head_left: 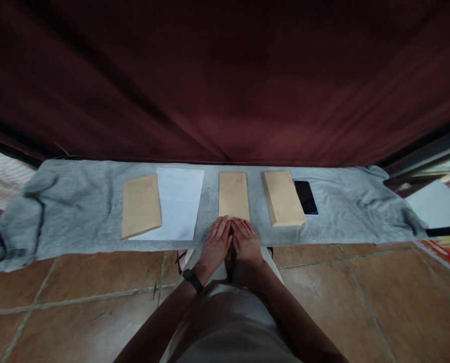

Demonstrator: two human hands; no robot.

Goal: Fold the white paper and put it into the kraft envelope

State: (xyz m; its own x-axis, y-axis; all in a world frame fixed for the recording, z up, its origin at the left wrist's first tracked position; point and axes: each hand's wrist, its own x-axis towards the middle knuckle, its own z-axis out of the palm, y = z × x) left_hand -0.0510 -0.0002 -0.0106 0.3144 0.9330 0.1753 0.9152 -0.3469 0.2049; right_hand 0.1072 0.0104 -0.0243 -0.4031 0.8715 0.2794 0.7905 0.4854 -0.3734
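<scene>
A brown paper envelope (233, 194) with a small red mark near its top right corner lies lengthwise in front of me. My left hand (215, 244), with a dark watch on the wrist, rests its outstretched fingers on the envelope's near end. Beside it, my right hand (248, 244) lies flat on the same end, and the two index fingertips almost meet. Neither hand grips anything. To the right is a thick stack of brown envelopes (283, 198). Further left, more brown envelopes (141, 205) lie in a thinner pile, partly over a white sheet of paper (180, 201).
Grey cloth (346, 206) covers the long narrow table. A dark-screened phone (306, 197) lies against the right stack. Behind the table hangs a dark red curtain (225, 101). Tiled floor (323, 287) shows below, and a white sheet (439, 203) is at the far right.
</scene>
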